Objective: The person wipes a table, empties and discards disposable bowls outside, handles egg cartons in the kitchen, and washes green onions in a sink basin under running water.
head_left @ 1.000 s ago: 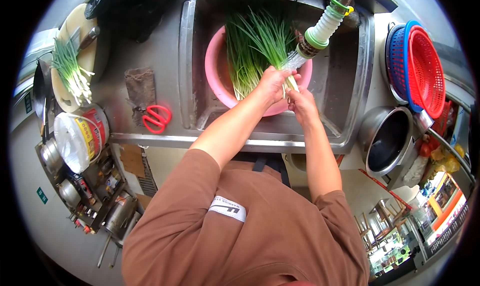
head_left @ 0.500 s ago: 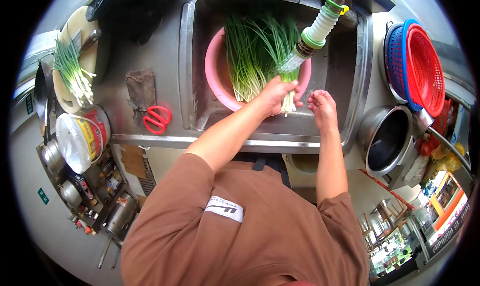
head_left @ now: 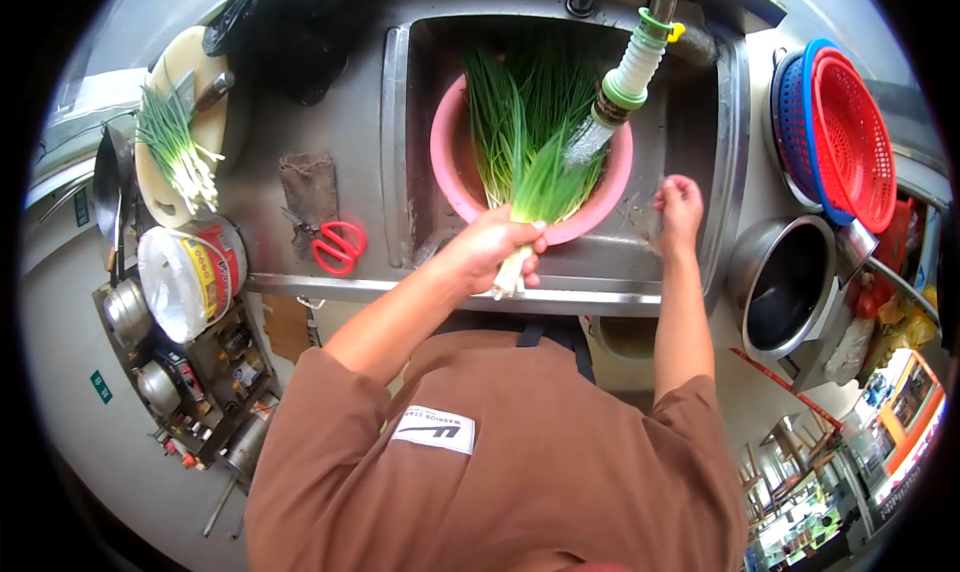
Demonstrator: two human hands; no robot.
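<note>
My left hand is wrapped round the white ends of a bunch of scallions over the near rim of a pink basin. The leaves slant up and right, reaching the water that runs from a tap with a white and green extension. More scallions lie in the basin, roots toward me. To the right, over the sink and apart from the basin, my right hand is closed with curled fingers. Whether anything is in it I cannot make out.
Left of the sink lie red-handled scissors and a brown cloth. A cutting board holds a knife and more scallions, near a white bucket. Right are colanders and a metal pot.
My left hand has drawn the scallion bunch toward me and to the left, so its leaves now lie under the water. My right hand has moved right, away from the bunch, and its fingers have curled.
</note>
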